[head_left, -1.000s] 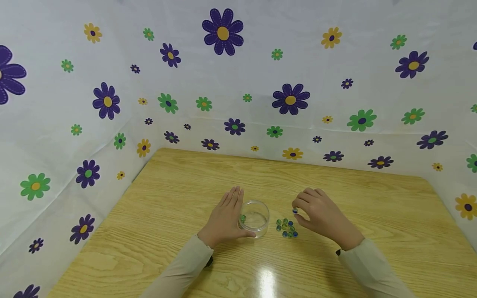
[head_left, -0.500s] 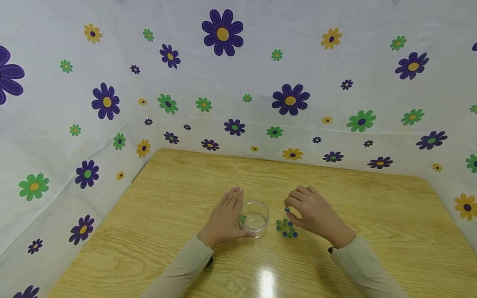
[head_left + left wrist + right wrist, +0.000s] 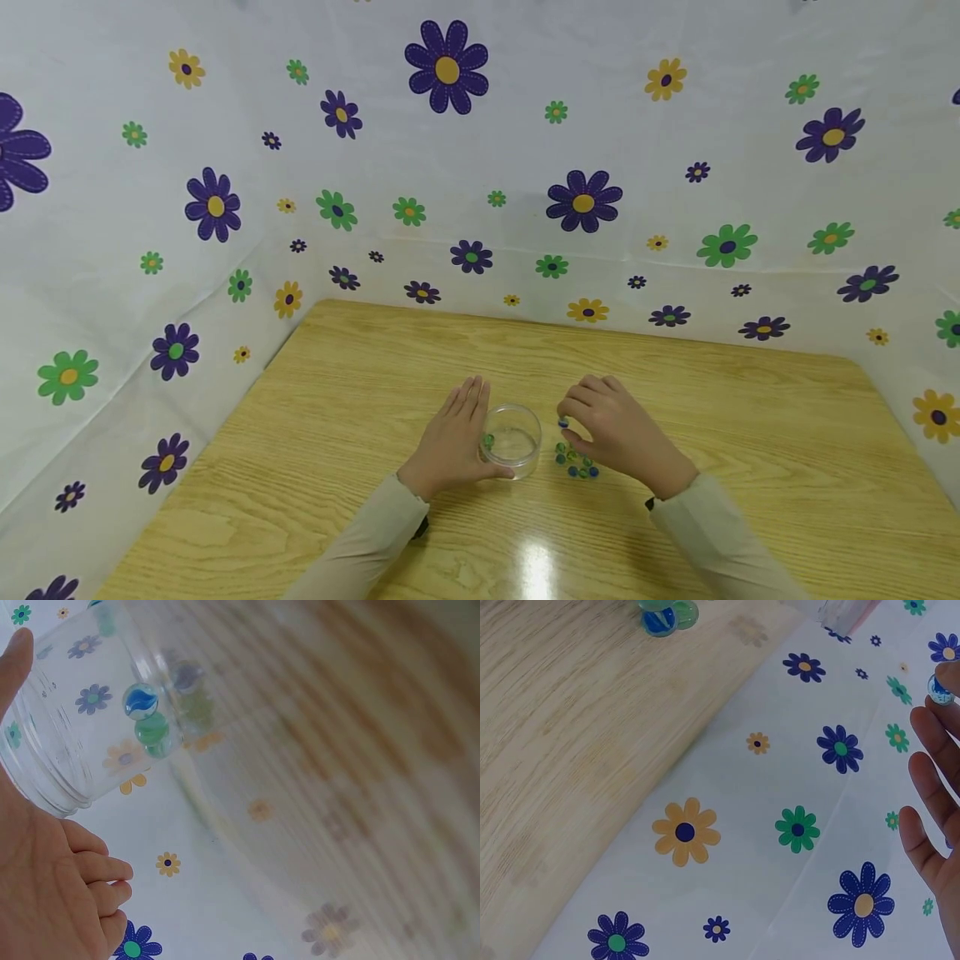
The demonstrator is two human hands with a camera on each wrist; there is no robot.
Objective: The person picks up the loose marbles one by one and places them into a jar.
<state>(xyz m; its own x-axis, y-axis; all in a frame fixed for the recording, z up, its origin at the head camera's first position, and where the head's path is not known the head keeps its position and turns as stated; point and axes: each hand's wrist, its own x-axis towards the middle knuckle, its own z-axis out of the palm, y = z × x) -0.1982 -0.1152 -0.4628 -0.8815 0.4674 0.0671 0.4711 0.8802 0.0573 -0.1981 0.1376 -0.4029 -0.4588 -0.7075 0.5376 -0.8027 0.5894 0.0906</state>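
Note:
A clear round jar [image 3: 527,467] stands on the table, with a few marbles inside against its left wall. Through its side, the left wrist view shows a blue-swirled marble [image 3: 140,701] above a green marble [image 3: 151,729]. My left hand [image 3: 452,440] rests along the jar's left side, fingers straight, thumb across the near side. Just right of the jar, my right hand [image 3: 618,429] pinches a blue and clear marble [image 3: 563,422] between thumb and fingertips. Below that hand lies a cluster of green and blue marbles [image 3: 583,472], partly hidden by its thumb.
The wood-grain table [image 3: 360,375] extends on every side of the hands. White cloth [image 3: 480,150] printed with purple, green and yellow flowers hangs behind it and at both sides. A bright light reflection lies near the table's front.
My right hand has moved left toward the jar with the pinched marble, now over the cluster's far edge. The left hand and jar have stayed in place.

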